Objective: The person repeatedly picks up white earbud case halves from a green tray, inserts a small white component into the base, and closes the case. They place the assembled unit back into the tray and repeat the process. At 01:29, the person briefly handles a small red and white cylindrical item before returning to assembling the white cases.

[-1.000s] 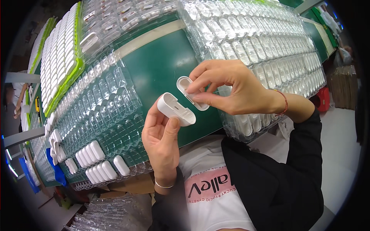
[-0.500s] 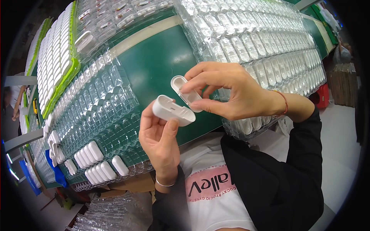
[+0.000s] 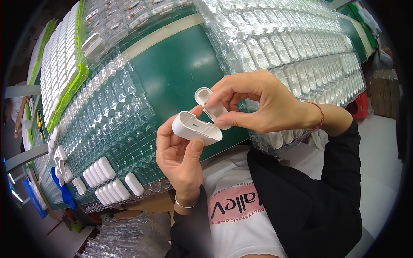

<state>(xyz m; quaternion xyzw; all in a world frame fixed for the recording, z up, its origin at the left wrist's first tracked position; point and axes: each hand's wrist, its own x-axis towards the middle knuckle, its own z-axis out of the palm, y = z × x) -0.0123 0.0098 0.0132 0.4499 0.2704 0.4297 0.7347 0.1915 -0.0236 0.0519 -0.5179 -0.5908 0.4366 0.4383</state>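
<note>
Between the fingers and thumb of my left hand (image 3: pixel 180 155) is a white earbud case body (image 3: pixel 195 129), hollow side up, with a small slot inside it. My right hand (image 3: pixel 258 101) pinches a white earbud case lid (image 3: pixel 215 109), its hollow inside facing up. The lid's lower edge is close to the body's far rim; whether they touch I cannot tell. Both hands are over the green table mat (image 3: pixel 178 69). To the left, several closed white cases (image 3: pixel 112 192) lie in a clear plastic tray (image 3: pixel 109 116).
Stacked clear trays (image 3: pixel 275 47) with white shells cover the right side. A lime-edged tray (image 3: pixel 64 81) full of white pieces stands far left. More clear trays (image 3: pixel 142 10) lie at the back. A blue strap (image 3: pixel 64 189) is at the left edge, and clear packaging (image 3: pixel 124 236) lies below the table.
Both hands have shifted slightly right with their parts. The case body has turned so more of its inside shows, and the lid is closer to its far rim.
</note>
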